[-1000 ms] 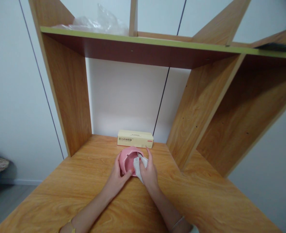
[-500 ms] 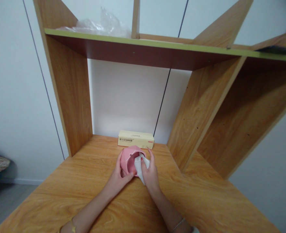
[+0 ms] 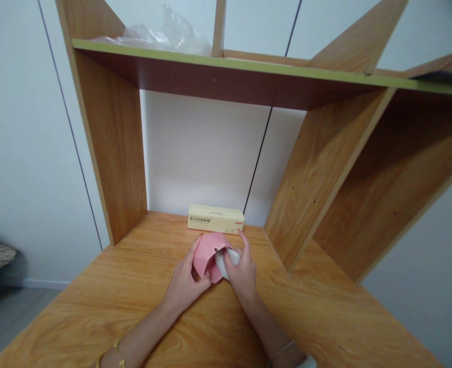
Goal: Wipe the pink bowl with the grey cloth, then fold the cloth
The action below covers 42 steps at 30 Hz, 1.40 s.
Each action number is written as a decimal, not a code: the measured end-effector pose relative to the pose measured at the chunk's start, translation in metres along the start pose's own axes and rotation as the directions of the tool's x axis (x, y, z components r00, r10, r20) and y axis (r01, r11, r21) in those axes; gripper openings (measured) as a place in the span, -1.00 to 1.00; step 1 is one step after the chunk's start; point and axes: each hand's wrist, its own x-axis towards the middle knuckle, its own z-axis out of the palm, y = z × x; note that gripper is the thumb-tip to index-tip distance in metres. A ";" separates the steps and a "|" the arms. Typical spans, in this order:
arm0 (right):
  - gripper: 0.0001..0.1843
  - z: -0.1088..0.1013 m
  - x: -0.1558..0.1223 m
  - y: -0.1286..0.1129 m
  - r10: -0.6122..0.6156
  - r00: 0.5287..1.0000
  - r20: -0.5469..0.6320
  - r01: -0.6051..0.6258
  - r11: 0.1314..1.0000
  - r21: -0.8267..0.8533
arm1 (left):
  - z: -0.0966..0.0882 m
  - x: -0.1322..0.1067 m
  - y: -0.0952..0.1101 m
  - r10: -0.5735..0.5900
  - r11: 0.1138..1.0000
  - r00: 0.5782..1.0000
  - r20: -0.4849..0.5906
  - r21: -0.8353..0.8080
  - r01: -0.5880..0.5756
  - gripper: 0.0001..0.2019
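A pink faceted container (image 3: 206, 251), bowl-like, is tilted with its opening toward the lower right. My left hand (image 3: 186, 281) grips it from the left, the thumb at the lower rim and the fingers along its outer side. In my right hand (image 3: 243, 272) a white cloth (image 3: 225, 262) is bunched, pressed into the container's opening. The right index finger sticks up beside the rim. Part of the cloth and the right fingertips are hidden inside the container.
A cream box (image 3: 216, 219) with printed lettering lies behind my hands against the wall. Wooden uprights (image 3: 113, 148) flank the desk top (image 3: 126, 286). Overhead, a green-edged shelf (image 3: 195, 60) bears crumpled clear plastic (image 3: 164, 38) and a dark flat object (image 3: 443, 77).
The container has turned, its opening now tipped further down and to the right. My right hand has pushed the cloth deeper into the opening, and less cloth shows.
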 end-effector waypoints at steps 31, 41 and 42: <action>-0.42 0.011 0.000 0.003 0.064 0.996 -0.064 -0.048 0.972 0.230 | 0.014 0.004 -0.026 -0.365 0.836 0.930 0.051 -0.423 0.351 -0.52; -0.66 0.004 0.010 0.024 0.196 0.976 0.095 -0.177 0.968 -0.179 | 0.008 0.015 -0.038 -0.554 0.595 0.831 -0.049 -0.722 0.354 -0.61; -0.70 0.004 0.010 0.024 0.198 0.972 0.126 -0.171 0.965 -0.197 | 0.007 0.015 -0.038 -0.559 0.580 0.828 -0.047 -0.735 0.350 -0.60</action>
